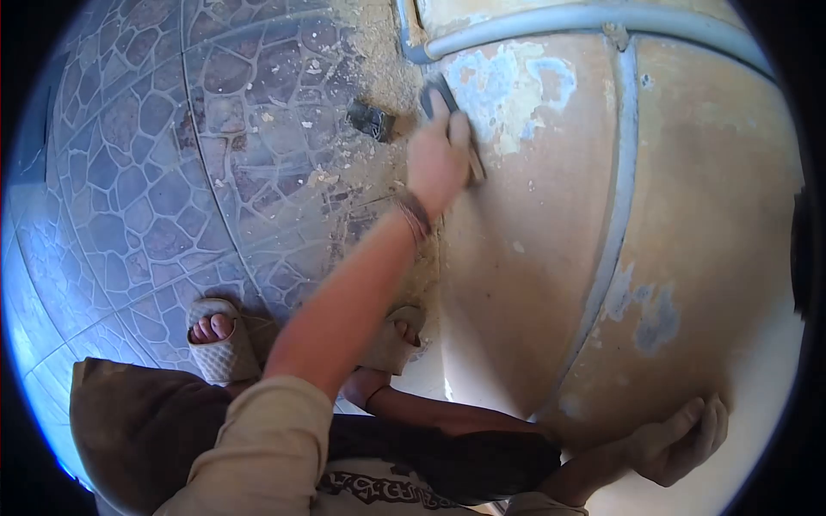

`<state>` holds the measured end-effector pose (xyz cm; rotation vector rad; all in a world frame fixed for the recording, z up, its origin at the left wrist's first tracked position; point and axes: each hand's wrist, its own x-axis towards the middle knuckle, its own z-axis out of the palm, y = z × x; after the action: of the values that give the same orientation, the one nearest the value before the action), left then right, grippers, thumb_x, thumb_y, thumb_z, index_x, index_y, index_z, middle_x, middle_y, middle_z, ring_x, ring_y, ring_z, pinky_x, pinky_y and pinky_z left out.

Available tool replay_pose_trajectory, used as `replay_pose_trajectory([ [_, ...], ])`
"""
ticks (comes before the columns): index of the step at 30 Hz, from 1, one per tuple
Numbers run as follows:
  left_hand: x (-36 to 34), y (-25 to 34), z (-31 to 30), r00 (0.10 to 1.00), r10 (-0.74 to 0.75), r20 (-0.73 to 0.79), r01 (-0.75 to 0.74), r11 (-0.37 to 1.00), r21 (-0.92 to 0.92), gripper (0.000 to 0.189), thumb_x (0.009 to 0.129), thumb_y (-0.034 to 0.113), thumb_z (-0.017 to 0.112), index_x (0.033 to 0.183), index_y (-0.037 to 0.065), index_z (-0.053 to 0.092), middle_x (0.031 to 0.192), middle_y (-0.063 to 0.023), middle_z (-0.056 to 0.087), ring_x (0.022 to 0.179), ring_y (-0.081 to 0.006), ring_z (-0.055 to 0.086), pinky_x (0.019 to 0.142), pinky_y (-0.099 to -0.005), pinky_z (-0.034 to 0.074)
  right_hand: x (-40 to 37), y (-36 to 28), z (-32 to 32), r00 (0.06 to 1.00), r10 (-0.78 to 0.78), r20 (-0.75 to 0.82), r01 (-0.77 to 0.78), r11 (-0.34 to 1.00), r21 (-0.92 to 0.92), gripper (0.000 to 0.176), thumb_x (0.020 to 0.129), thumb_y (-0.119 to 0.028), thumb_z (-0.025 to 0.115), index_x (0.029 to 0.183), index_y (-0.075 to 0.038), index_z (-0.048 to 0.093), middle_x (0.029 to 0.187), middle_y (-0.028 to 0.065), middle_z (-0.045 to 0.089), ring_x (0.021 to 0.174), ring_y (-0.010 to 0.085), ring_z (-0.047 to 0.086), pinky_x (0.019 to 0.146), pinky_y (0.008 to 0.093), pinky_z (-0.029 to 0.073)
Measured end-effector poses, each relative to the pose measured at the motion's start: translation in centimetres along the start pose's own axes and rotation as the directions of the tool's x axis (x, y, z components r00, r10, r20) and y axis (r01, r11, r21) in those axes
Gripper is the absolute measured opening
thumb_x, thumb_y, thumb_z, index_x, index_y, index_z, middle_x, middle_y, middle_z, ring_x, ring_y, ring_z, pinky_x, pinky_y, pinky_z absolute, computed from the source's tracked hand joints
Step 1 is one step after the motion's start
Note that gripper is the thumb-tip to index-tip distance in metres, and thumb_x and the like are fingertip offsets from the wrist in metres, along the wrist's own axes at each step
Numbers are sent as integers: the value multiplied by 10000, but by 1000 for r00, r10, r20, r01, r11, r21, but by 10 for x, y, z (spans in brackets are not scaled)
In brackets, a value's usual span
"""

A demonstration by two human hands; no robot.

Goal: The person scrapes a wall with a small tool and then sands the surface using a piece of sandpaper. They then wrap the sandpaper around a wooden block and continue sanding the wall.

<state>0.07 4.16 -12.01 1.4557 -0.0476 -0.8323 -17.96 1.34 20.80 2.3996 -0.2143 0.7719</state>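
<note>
My left hand is closed around a long, narrow, dark hand tool, which is pressed against the lower wall. The tool has a rounded dark end and a brownish edge near the fingers; its exact kind is blurred and partly covered. Beside it, the beige wall has a patch of flaked white and bluish paint. My right hand is by the wall at the lower right, fingers loosely curled and apart from the thumb, with nothing seen in it.
Stone-patterned floor tiles carry scattered paint chips and dust along the wall's foot. A small black block-like object lies there. A grey pipe crosses the wall and another pipe branches from it. My sandalled feet are below.
</note>
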Motion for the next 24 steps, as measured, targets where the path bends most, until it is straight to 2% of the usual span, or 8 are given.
replay_pose_trajectory([
  [2,-30,6,19,982,109,-157,-103,994,44,465,968,249,502,1301,-66,434,775,-319,594,736,-456,612,677,-486,489,-1,-9,6,999,-23,35,19,995,96,156,851,77,605,1003,111,623,981,244,649,935,347,630,830,404,539],
  [3,-50,-2,37,942,198,-269,-192,980,49,376,970,249,510,1178,-64,519,734,-289,599,712,-433,624,655,-471,489,-4,-20,16,995,20,94,-40,976,213,135,832,-26,622,956,25,606,1000,203,609,915,356,595,821,497,502],
  [5,-56,-10,41,926,251,-282,-237,968,84,357,975,271,507,1041,-65,610,717,-280,604,713,-411,641,646,-450,488,-1,-43,36,878,-102,467,-163,855,492,267,769,-47,683,1022,9,617,1058,215,606,974,389,593,877,507,482],
  [8,-6,-1,6,997,72,-41,-69,996,60,596,969,269,488,1410,-104,340,851,-368,570,785,-485,591,720,-509,488,-18,-74,76,652,-278,705,-239,808,539,412,741,-47,734,1135,-28,618,1255,240,521,1191,449,499,1005,520,419],
  [12,-4,7,5,984,168,-62,-162,982,100,527,972,276,487,1388,-32,390,854,-346,582,797,-467,596,730,-513,483,-26,-79,83,616,-298,729,-324,748,580,430,747,-58,749,1158,-50,623,1373,246,431,1311,469,398,1065,529,374],
  [16,-44,5,32,900,311,-304,-265,947,183,338,973,271,487,1066,-34,597,753,-271,601,705,-405,622,655,-470,488,-28,-75,84,601,-310,737,-345,731,589,454,739,-75,765,1170,-54,624,1370,242,441,1307,473,407,1062,525,377],
  [20,20,10,-15,979,204,-2,-201,968,150,445,970,264,490,1292,-39,540,736,-284,598,707,-405,627,681,-449,495,-29,-77,81,564,-326,759,-343,744,574,446,743,-93,772,1163,-53,629,1371,233,447,1300,470,415,1061,525,379],
  [24,-45,11,19,938,289,-192,-280,957,74,482,952,240,505,1349,-34,484,816,-308,593,715,-441,575,665,-495,484,-23,-73,84,583,-304,753,-400,700,592,425,741,-90,772,1143,-46,638,1367,228,453,1293,467,423,1059,519,383],
])
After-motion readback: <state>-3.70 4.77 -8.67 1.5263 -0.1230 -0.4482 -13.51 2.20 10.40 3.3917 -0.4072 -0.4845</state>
